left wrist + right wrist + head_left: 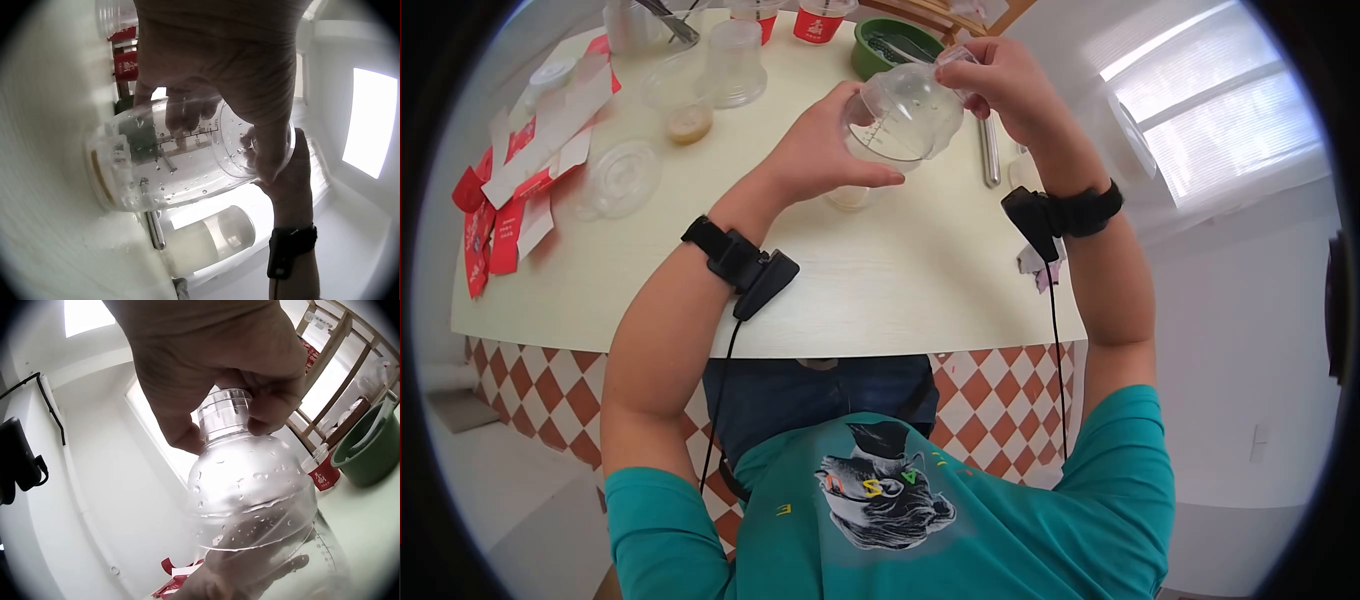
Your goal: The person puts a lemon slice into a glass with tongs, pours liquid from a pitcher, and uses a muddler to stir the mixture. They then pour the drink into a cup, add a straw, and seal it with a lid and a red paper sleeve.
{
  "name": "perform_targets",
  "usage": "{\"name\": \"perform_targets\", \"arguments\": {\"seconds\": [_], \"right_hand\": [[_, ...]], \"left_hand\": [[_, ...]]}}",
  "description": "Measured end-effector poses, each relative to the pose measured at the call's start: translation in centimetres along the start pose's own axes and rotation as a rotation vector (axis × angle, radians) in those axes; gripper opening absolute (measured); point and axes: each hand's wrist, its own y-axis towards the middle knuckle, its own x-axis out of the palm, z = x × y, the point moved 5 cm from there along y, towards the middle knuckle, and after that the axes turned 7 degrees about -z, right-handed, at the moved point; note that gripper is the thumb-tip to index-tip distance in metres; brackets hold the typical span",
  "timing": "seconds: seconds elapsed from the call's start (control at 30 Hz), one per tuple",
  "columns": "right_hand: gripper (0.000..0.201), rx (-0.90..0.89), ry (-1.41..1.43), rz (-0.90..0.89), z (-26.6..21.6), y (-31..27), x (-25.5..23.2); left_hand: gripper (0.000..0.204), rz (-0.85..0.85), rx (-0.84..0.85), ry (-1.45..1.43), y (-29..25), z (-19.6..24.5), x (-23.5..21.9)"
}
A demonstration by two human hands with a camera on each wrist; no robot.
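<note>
My left hand (800, 150) grips the body of a clear plastic shaker (890, 118), tilted above the table, with its top toward my right hand (1005, 88). Thumb and fingers of the right hand pinch the clear cap (224, 415) at the narrow neck. Water drops dot the domed shoulder, and printed measuring marks run along the body in both wrist views. No liquid fill shows inside the shaker. Below it on the table stands a small clear cup (850, 198), partly hidden by the left hand.
A green basin (862, 52) and red-printed cups (820, 22) stand at the back. Right of the shaker lies a metal rod (991, 158). Torn red-and-white packaging (520, 190), a clear lid (625, 178), a small tan-filled cup (689, 124) and clear cups (735, 65) occupy the left.
</note>
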Motion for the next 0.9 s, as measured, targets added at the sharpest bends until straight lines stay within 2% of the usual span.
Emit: {"name": "perform_targets", "arguments": {"seconds": [0.13, 0.23, 0.47, 0.77, 0.87, 0.9], "right_hand": [[0.034, -0.064, -0.305, 0.015, -2.1, -0.2, 1.1], [0.033, -0.118, -0.403, 0.000, -2.3, 0.1, 1.4], [0.033, -0.072, -0.378, 0.008, -2.0, 0.3, 1.2], [0.028, -0.122, -0.414, -0.026, -2.5, 0.3, 1.8], [0.034, -0.118, -0.439, -0.030, -3.3, 0.2, 1.9], [0.032, -0.087, -0.649, -0.070, -4.8, -0.1, 2.4]], "left_hand": [[0.085, 0.002, 0.029, -0.088, -0.1, 0.3, 0.2], [0.084, 0.006, 0.036, -0.100, -0.1, 0.3, 0.2], [0.083, -0.013, 0.023, -0.143, -0.2, 0.4, 0.2], [0.081, -0.015, -0.012, -0.121, -0.2, 0.3, 0.3], [0.083, -0.017, -0.020, -0.128, -0.3, 0.4, 0.3], [0.084, -0.019, -0.024, -0.133, -0.3, 0.4, 0.3]]}}
